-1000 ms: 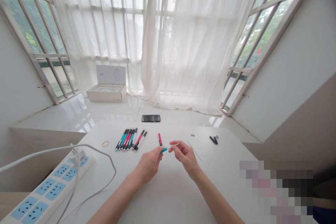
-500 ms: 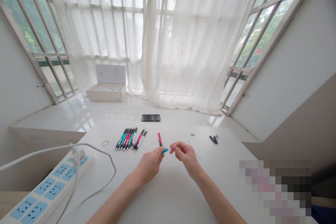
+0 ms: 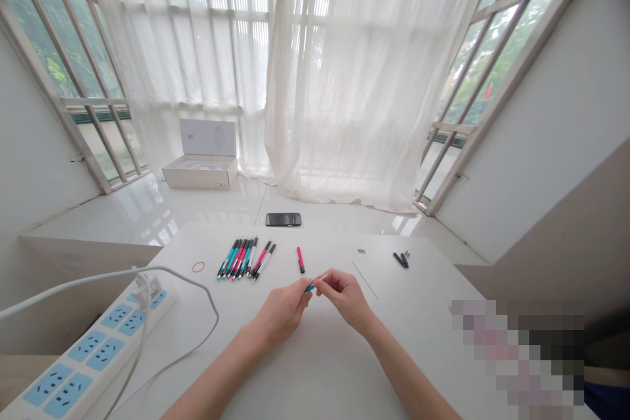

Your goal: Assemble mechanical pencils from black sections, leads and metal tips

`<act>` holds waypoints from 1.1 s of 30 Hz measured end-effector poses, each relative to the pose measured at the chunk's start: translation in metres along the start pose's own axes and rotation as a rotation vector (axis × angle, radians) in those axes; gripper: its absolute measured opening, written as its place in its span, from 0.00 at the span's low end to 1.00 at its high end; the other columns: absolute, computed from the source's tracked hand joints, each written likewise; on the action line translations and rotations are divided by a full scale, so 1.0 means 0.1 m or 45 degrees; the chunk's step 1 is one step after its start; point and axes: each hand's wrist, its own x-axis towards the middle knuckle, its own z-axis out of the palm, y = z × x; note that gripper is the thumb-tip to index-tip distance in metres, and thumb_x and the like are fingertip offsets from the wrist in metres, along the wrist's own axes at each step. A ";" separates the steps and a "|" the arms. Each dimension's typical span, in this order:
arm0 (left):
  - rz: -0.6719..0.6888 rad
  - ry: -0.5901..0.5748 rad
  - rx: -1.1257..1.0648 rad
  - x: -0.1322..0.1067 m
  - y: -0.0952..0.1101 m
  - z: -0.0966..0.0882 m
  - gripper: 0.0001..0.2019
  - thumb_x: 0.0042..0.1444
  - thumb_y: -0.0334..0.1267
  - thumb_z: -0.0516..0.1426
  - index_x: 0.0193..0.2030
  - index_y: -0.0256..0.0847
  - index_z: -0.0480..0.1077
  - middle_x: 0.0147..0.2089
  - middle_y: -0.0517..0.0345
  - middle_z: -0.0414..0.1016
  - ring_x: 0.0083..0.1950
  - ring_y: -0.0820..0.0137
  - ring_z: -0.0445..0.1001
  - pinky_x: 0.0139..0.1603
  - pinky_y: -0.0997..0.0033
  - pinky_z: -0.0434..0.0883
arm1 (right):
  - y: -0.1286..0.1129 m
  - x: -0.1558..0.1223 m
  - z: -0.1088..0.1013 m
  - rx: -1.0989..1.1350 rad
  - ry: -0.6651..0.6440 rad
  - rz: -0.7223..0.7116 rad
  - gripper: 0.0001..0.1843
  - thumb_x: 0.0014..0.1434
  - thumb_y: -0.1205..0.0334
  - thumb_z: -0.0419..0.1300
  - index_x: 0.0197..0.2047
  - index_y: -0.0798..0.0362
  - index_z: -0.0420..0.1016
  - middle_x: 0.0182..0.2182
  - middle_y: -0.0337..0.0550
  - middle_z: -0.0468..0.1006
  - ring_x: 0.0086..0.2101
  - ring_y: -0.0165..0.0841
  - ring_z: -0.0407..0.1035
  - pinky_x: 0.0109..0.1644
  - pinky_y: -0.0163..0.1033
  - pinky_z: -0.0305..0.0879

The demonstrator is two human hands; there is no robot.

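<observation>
Both my hands meet over the white table. My left hand pinches the teal end of a teal-and-white pen. My right hand is closed on the pen's white end. A single pink pen lies just beyond my fingers. Further left a row of several teal, pink and black pens lies side by side. A thin refill rests to the right of my right hand.
A red rubber band lies left of the pen row. A blue-and-white power strip with a cable sits at the left edge. Small black pen parts lie at the right. A black phone and an open white box are on the sill.
My hands have drawn closer together and slightly nearer to me. Less of the pen shows between the fingers than a second ago.
</observation>
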 end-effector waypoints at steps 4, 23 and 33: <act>-0.026 -0.007 0.002 0.01 0.01 -0.01 0.11 0.67 0.41 0.42 0.46 0.44 0.63 0.30 0.61 0.71 0.28 0.70 0.69 0.30 0.75 0.62 | 0.05 -0.01 0.04 -0.014 -0.008 -0.003 0.16 0.51 0.47 0.64 0.27 0.53 0.78 0.18 0.37 0.72 0.21 0.26 0.57 0.23 0.33 0.53; 0.110 0.103 0.222 -0.01 0.04 -0.07 0.09 0.66 0.37 0.43 0.41 0.45 0.62 0.26 0.65 0.65 0.24 0.73 0.63 0.28 0.76 0.57 | 0.55 0.10 -1.41 -1.331 1.064 0.232 0.18 0.62 0.57 0.49 0.48 0.52 0.76 0.48 0.51 0.72 0.43 0.40 0.66 0.37 0.40 0.61; 0.269 0.165 0.544 -0.01 -0.03 -0.02 0.08 0.63 0.33 0.44 0.37 0.43 0.63 0.27 0.63 0.69 0.23 0.74 0.64 0.24 0.75 0.54 | 0.73 0.17 -1.54 -1.585 0.892 0.543 0.16 0.62 0.57 0.50 0.47 0.51 0.76 0.46 0.50 0.70 0.45 0.42 0.65 0.37 0.41 0.63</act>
